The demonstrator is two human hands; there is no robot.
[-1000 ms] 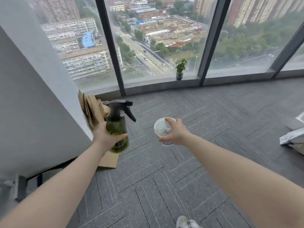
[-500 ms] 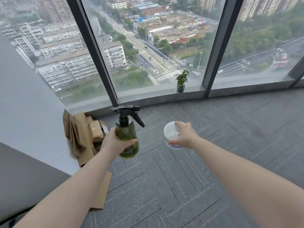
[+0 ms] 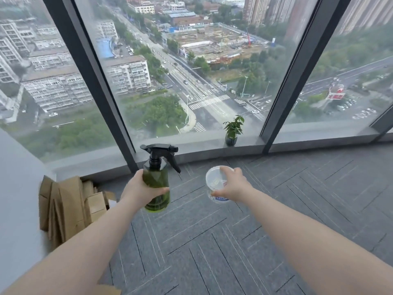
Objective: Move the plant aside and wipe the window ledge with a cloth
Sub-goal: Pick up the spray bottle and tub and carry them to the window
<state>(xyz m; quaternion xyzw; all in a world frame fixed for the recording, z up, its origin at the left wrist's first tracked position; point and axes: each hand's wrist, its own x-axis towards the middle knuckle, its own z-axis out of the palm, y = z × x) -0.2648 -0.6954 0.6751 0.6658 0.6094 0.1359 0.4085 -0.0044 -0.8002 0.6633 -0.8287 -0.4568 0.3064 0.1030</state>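
A small green plant in a dark pot stands on the grey window ledge, just left of a dark window post. My left hand grips a green spray bottle with a black trigger head, held upright in the air. My right hand holds a clear round plastic tub with a lid from above. Both hands are well short of the ledge, over the carpet. No cloth is visible; I cannot tell what the tub contains.
Folded cardboard boxes lean against the white wall at the left. Grey carpet tiles cover the floor up to the ledge. Dark window posts divide the tall glass panes.
The view has moved closer to the window, so the plant and ledge look larger. Both hands keep the same hold on the bottle and the tub.
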